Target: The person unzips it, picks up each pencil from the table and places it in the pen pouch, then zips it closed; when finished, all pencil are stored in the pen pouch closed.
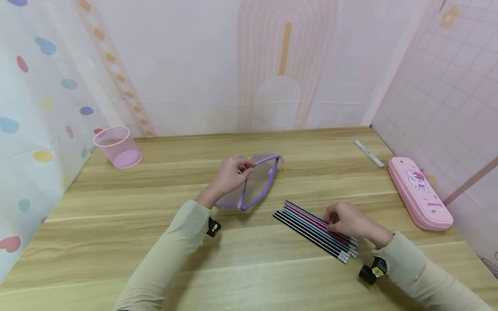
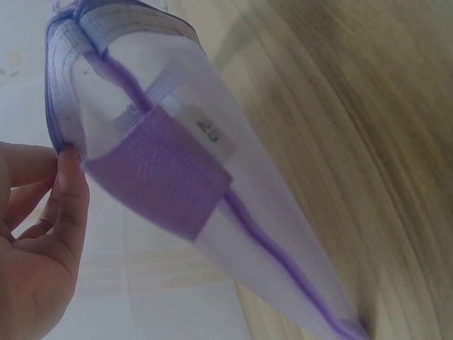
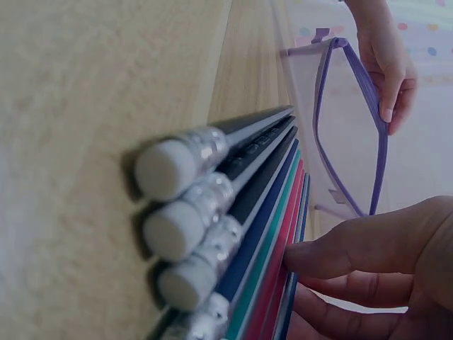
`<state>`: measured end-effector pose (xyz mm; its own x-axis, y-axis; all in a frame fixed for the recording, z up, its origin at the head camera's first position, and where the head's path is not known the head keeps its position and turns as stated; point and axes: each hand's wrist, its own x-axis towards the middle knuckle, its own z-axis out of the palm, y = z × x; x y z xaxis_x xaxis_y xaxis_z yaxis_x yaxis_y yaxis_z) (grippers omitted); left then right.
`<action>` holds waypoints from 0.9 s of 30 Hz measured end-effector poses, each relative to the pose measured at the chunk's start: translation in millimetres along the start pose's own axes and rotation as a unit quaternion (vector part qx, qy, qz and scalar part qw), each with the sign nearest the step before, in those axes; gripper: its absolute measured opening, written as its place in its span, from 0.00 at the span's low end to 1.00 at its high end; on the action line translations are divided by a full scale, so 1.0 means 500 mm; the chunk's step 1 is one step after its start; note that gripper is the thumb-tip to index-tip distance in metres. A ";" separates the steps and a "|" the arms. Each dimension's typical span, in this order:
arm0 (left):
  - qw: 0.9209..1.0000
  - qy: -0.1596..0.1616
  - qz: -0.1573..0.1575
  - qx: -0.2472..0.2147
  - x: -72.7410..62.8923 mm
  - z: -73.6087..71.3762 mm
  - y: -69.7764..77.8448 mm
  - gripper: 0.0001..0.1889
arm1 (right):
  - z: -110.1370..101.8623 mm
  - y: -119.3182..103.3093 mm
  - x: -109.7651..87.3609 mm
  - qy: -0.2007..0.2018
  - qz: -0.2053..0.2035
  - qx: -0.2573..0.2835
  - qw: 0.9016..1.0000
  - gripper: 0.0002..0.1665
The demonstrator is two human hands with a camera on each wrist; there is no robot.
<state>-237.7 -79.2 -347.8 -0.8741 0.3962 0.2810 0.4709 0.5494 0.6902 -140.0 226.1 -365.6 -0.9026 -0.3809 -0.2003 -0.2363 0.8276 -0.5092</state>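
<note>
My left hand (image 1: 231, 176) pinches the rim of a see-through mesh zip pouch (image 1: 260, 181) with purple edging, its mouth spread wide. The left wrist view shows the purple side tab (image 2: 166, 170) of that pouch and a label marked 25. Right of the pouch, several pencils (image 1: 307, 225) lie side by side on the table, black, teal, red and dark blue. White erasers (image 3: 170, 170) cap their near ends. With thumb and fingers, my right hand (image 1: 350, 221) pinches at the far side of the row, around the red and blue pencils (image 3: 287, 248).
A pink wastebasket-shaped cup (image 1: 128, 159) stands at the back left of the wooden table (image 1: 175, 172). Toward the right edge lie a white pen (image 1: 368, 153) and a pink pencil case (image 1: 424, 203) with a rabbit picture. Patterned cloth walls (image 1: 194, 65) border the table.
</note>
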 end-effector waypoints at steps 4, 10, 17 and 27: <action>1.000 -0.003 -0.001 0.002 0.000 0.000 0.000 0.07 | -0.001 0.000 0.002 -0.002 0.005 0.024 1.000 0.05; 1.000 0.000 0.004 0.008 0.002 0.002 0.000 0.07 | -0.011 0.003 0.007 -0.001 0.000 0.070 0.998 0.07; 1.000 0.008 -0.005 0.001 -0.001 0.006 0.000 0.07 | -0.031 0.001 0.036 0.084 -0.033 0.124 0.988 0.15; 1.000 0.019 -0.005 -0.009 -0.001 0.018 -0.006 0.07 | -0.019 -0.037 0.079 0.141 -0.047 0.296 0.944 0.23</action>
<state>-237.7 -74.2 -355.9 -0.8829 0.3618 0.2994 0.4603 0.5399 0.7048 -174.4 199.5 -356.2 -0.9671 -0.2480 0.0565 -0.1529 0.3895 -0.9082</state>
